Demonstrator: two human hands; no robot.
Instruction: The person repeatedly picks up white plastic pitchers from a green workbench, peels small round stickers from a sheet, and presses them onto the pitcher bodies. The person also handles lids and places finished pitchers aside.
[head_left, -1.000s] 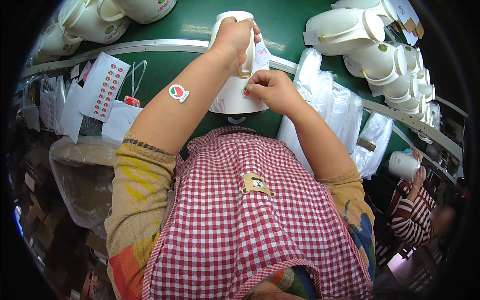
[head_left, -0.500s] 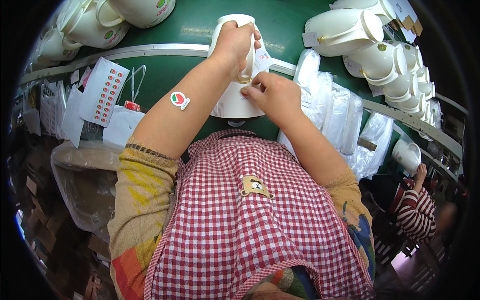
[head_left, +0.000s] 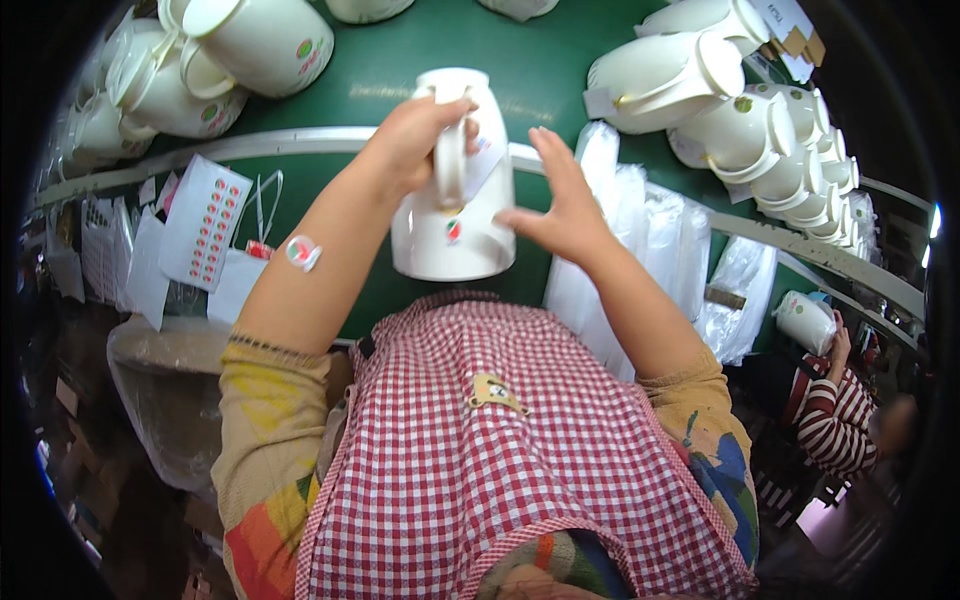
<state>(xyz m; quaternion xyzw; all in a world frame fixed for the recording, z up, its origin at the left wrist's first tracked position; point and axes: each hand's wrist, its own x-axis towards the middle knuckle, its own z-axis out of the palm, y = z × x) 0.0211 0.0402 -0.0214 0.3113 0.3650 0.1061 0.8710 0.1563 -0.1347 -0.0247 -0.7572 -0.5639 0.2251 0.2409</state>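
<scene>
From where I stood, the left hand point(head_left: 410, 145) was clasped around the handle point(head_left: 449, 175) of a white jug point(head_left: 478, 215), its base turned toward the wearer's apron point(head_left: 480, 460). The right hand point(head_left: 570, 220) was spread and empty, well apart from the left; its thumb overlapped the jug's side from above, and I couldn't tell whether it touched. Between the hands, on the jug's face, sat a small red-and-green mark point(head_left: 453, 231), with a paper tag point(head_left: 487, 165) hanging near the left fingers.

To my eye, good work here called for a firm, quiet grip on the handle, the face kept square to the eyes, and the free thumb laid flat on the mark's edges rather than picking at them. The loose tag looked best kept clear of the mark.

A sticker point(head_left: 301, 253) clung to the forearm below the left hand, with a sticker sheet point(head_left: 206, 225) further left, so spares were handily close. Clear plastic bags point(head_left: 625, 230) lay just right of the right hand, and more white jugs point(head_left: 660, 80) beyond it.
</scene>
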